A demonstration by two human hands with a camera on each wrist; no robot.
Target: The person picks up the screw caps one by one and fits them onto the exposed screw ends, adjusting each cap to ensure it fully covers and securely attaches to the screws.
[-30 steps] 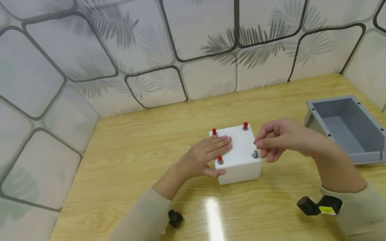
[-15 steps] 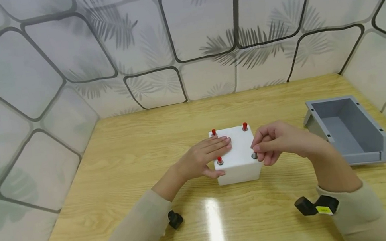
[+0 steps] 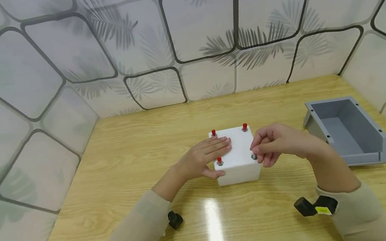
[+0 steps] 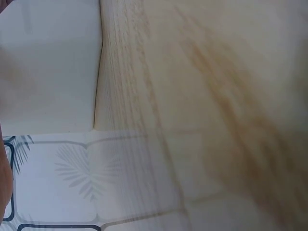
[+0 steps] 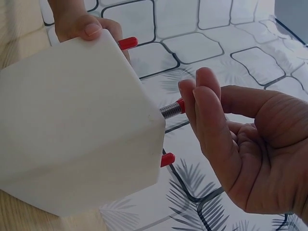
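A white box point(image 3: 243, 174) stands on the wooden table, with a threaded bolt rising from each corner of its top. Red caps cover three of them: the far right cap point(image 3: 244, 126), the far left cap point(image 3: 213, 133) and the near left cap point(image 3: 219, 160). My left hand point(image 3: 202, 157) lies across the left of the top, fingers straight, thumb at the near edge. With thumb and fingertips my right hand point(image 3: 277, 142) pinches another red cap point(image 5: 181, 104) at the tip of the near right bolt point(image 5: 171, 111). The fingers hide most of that cap.
To the right stands a grey plastic bin point(image 3: 346, 133), behind my right forearm. A patterned partition point(image 3: 209, 76) borders the table point(image 3: 145, 142) at the back and both sides. Each wrist carries a black camera.
My right hand has moved slightly left and down, bringing the red cap from beside the bare bolt onto its tip. The left hand stays in place on the box.
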